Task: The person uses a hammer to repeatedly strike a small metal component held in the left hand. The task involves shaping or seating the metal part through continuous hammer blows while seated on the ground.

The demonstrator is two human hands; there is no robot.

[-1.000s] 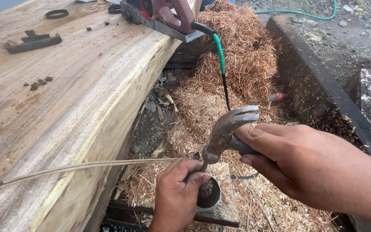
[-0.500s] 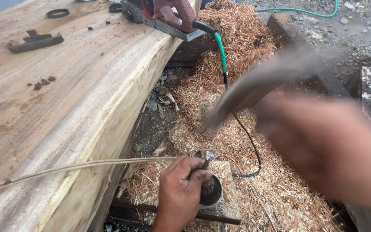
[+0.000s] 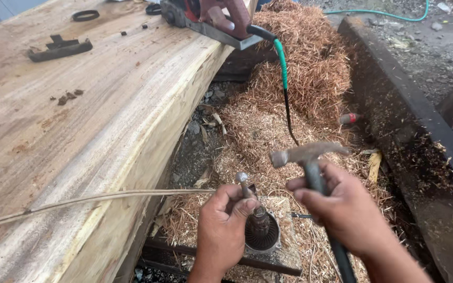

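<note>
Single head view: we looked steeply down and forward from our own head, close over both hands at bottom centre. Slab worktop (image 3: pixel 79 120) ran along frame left, sawdust-strewn ground (image 3: pixel 268 126) filled middle, dark beam (image 3: pixel 410 115) crossed right.

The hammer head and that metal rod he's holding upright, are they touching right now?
Apart. The head view shows the hammer head up and right of the rod's top, wood shavings visible between them.

**Tight gap beside the slab**

Right of the wooden slab (image 3: pixel 79 136), a narrow trench of sawdust (image 3: pixel 268 126) lies open. A black cord (image 3: pixel 288 112) hangs across it; beyond it, a dark beam (image 3: pixel 410 110) walls the far side.
</note>
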